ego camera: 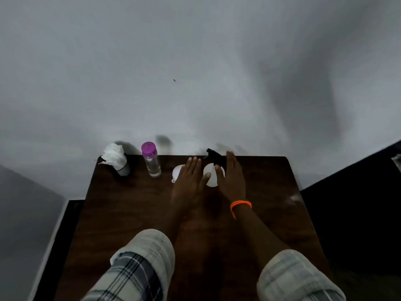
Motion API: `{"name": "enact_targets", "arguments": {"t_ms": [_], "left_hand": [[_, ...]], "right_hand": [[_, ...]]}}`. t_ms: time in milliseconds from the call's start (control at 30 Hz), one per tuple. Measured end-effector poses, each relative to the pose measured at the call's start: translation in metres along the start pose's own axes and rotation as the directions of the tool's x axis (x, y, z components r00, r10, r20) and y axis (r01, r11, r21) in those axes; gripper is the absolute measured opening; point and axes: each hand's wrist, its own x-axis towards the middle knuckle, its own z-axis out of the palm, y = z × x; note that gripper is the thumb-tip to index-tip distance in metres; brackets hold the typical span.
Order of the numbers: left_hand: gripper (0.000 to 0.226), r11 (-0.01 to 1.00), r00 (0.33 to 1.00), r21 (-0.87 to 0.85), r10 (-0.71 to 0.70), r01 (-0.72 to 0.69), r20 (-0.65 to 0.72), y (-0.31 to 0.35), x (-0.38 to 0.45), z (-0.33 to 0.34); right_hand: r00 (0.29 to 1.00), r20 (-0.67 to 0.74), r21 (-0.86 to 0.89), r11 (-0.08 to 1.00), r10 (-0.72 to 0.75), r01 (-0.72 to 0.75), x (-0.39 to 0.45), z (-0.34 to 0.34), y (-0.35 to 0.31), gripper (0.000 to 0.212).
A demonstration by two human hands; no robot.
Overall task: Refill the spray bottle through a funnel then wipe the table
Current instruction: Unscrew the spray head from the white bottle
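A white spray bottle (211, 177) with a black trigger head stands near the far edge of the dark wooden table (134, 213). My left hand (189, 181) and my right hand (232, 177) flank it with straight fingers, both thumbs touching its white body. A white funnel (176, 171) lies just left of the bottle, partly hidden behind my left hand. Further left stands a clear bottle with a purple cap (150, 159). A white cloth (114, 156) sits stuffed in a dark cup at the far left corner.
The table stands against a pale wall (195, 72). An orange band (240, 204) circles my right wrist. Dark floor lies beyond the table's right edge, and a pale strip runs along the left side.
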Motion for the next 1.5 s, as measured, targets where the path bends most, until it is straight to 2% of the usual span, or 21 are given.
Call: {"name": "enact_targets", "arguments": {"t_ms": [100,167,233,300,400,500,600,667,767,833,900,1033,1133,1233,1333,1433,1500], "left_hand": [[0.084,1.0,0.999,0.01,0.001,-0.001,0.036,-0.005,0.008,0.013],[0.077,0.998,0.998,-0.026,-0.057,0.058,0.036,-0.003,0.013,0.017],[0.086,0.999,0.997,-0.03,-0.043,0.045,0.07,-0.006,0.016,0.023],[0.096,1.0,0.995,-0.011,-0.011,0.012,0.099,-0.009,0.015,0.026],[0.096,0.986,0.988,-0.099,-0.122,0.131,0.095,-0.001,0.005,0.02],[0.09,0.969,0.969,-0.145,-0.172,0.199,0.179,0.007,-0.006,0.01],[0.106,0.956,0.955,-0.165,-0.206,0.243,0.214,0.016,-0.017,0.0],[0.118,0.934,0.955,-0.254,-0.199,0.253,0.221,0.027,-0.029,-0.007],[0.124,0.91,0.966,-0.337,-0.195,0.244,0.172,0.038,-0.049,-0.014],[0.12,0.909,0.975,-0.358,-0.179,0.216,0.133,0.04,-0.066,-0.02],[0.112,0.912,0.983,-0.368,-0.158,0.18,0.089,0.04,-0.083,-0.024],[0.097,0.886,0.985,-0.434,-0.175,0.162,0.01,0.034,-0.115,-0.035],[0.09,0.858,0.987,-0.488,-0.155,0.158,0.046,0.031,-0.131,-0.048],[0.081,0.824,0.99,-0.549,-0.11,0.143,0.093,0.033,-0.145,-0.059],[0.081,0.805,0.992,-0.581,-0.095,0.122,0.077,0.033,-0.154,-0.067],[0.085,0.829,0.989,-0.541,-0.139,0.142,0.047,0.033,-0.159,-0.07],[0.091,0.852,0.984,-0.497,-0.177,0.162,0.018,0.034,-0.162,-0.071]], "right_hand": [[0.995,0.031,0.105,0.99,0.096,-0.098,0.018,0.008,-0.001,0.058],[0.988,0.059,0.169,0.974,0.142,-0.15,0.027,0.01,-0.001,0.044],[0.984,0.066,0.236,0.955,0.168,-0.179,0.028,0.008,0.0,0.029],[0.98,0.081,0.279,0.94,0.18,-0.196,0.026,0.004,-0.001,0.023],[0.977,0.083,0.316,0.925,0.195,-0.211,0.019,-0.007,-0.003,0.02],[0.971,0.08,0.347,0.907,0.225,-0.239,0.009,-0.025,-0.01,0.009],[0.966,0.095,0.371,0.892,0.241,-0.259,-0.004,-0.043,-0.02,0.002],[0.965,0.089,0.399,0.879,0.247,-0.262,-0.014,-0.055,-0.028,0.007],[0.961,0.091,0.461,0.845,0.259,-0.272,-0.033,-0.07,-0.038,0.013],[0.96,0.097,0.522,0.808,0.261,-0.272,-0.049,-0.078,-0.047,0.013],[0.96,0.108,0.555,0.786,0.257,-0.273,-0.061,-0.084,-0.052,0.021],[0.973,0.124,0.551,0.802,0.194,-0.23,-0.079,-0.097,-0.069,0.021],[0.986,0.129,0.572,0.804,0.11,-0.164,-0.089,-0.103,-0.083,0.015],[0.984,0.176,0.643,0.752,0.037,-0.144,-0.094,-0.109,-0.093,0.019],[0.978,0.209,0.688,0.71,0.003,-0.15,-0.099,-0.114,-0.106,0.02],[0.98,0.183,0.676,0.715,0.074,-0.18,-0.102,-0.112,-0.12,0.026],[0.983,0.073,0.594,0.785,0.166,-0.176,-0.104,-0.106,-0.131,0.036]]}}
